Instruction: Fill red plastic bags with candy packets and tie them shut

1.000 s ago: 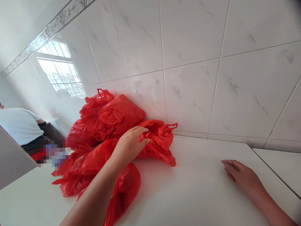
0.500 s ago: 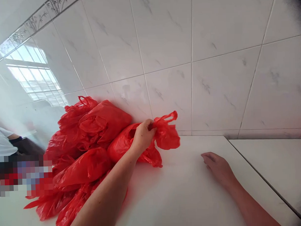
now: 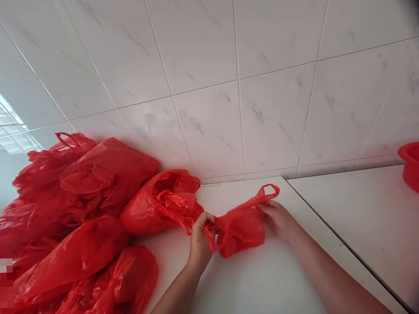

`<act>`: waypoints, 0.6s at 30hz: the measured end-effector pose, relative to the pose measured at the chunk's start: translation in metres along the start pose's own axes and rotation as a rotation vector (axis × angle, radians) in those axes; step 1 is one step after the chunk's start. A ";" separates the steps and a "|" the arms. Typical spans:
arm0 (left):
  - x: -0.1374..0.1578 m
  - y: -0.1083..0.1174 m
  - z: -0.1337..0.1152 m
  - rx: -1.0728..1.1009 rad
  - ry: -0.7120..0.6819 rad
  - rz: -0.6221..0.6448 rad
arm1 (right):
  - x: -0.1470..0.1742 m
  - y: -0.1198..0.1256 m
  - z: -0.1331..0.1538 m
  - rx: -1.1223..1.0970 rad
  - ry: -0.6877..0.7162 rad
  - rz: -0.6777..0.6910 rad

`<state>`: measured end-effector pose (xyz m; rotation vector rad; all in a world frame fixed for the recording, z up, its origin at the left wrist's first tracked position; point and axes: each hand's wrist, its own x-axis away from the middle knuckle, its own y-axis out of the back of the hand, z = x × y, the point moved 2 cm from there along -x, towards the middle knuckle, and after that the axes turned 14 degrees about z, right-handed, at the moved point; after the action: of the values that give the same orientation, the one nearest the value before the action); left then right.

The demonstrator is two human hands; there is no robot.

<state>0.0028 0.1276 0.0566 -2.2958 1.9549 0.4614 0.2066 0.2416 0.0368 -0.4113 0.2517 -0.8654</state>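
A small red plastic bag [image 3: 241, 229] hangs between my two hands just over the white table. My left hand [image 3: 201, 237] is closed on its left side, by one looped handle. On the other side my right hand [image 3: 275, 216] grips the bag near its upper right edge, with some fingers hidden behind the plastic. The second handle loop sticks up above my right hand. Left of my left hand, close to it, lies a fuller red bag [image 3: 146, 212] with a crumpled, open top.
More filled red bags [image 3: 89, 253] are heaped at the left against the tiled wall [image 3: 208, 116]. A seam [image 3: 336, 230] divides the white tabletop [image 3: 269, 283]. At the right edge stands a red plastic basin [image 3: 416, 172], partly out of view.
The small bag has come away from the heap, lower and toward me. My right hand, previously apart, now holds it too. The view has turned right, bringing in the basin.
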 end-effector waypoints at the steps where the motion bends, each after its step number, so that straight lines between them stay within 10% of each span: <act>1: 0.000 0.007 0.002 0.014 0.000 -0.030 | -0.002 0.010 0.001 -0.017 0.034 -0.062; 9: 0.006 0.022 -0.002 -0.085 -0.136 -0.145 | 0.008 0.046 0.028 -0.034 0.156 -0.409; 18: 0.020 0.004 -0.005 -0.443 -0.272 -0.006 | 0.026 -0.001 0.077 0.220 0.189 -0.509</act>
<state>0.0026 0.1071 0.0561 -2.3065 1.8541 1.2433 0.2517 0.2400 0.1049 -0.1866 0.2254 -1.4202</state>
